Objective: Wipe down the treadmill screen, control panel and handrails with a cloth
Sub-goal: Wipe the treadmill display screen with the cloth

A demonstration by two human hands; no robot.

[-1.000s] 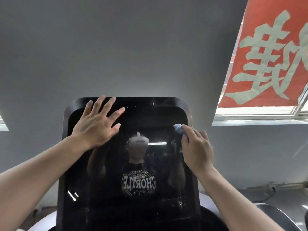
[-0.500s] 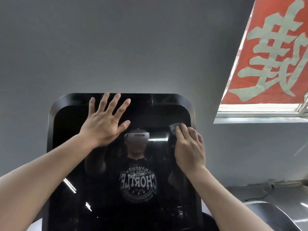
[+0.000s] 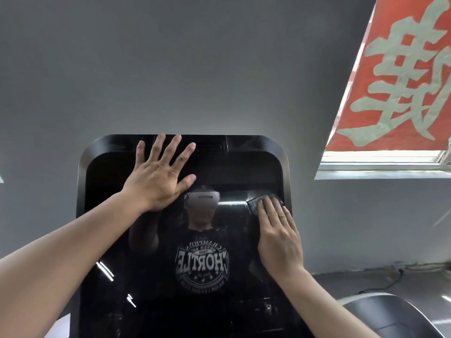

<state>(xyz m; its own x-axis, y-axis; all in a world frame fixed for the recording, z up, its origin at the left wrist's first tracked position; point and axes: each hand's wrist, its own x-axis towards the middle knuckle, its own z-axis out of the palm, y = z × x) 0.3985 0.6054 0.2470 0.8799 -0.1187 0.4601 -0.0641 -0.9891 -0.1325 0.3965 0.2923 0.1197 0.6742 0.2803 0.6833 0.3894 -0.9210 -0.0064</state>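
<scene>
The treadmill's large black glossy screen [image 3: 117, 215] fills the middle of the view and mirrors a person in a headset. My left hand [image 3: 158, 176] lies flat on the screen's upper left part, fingers spread and straight. My right hand [image 3: 278, 235] presses a small grey cloth [image 3: 253, 203] against the screen near its right edge with straight fingers. Most of the cloth is hidden under the fingers. The control panel and handrails are out of sight.
A grey wall rises behind the screen. At the upper right hangs a red banner [image 3: 400, 76] with pale characters over a bright window ledge [image 3: 380, 167]. A dark rounded machine part [image 3: 390, 313] and a cable [image 3: 380, 284] lie at the lower right.
My right hand has flattened onto the cloth and slid a little down the screen's right side. My left hand has shifted right along the upper screen, staying flat.
</scene>
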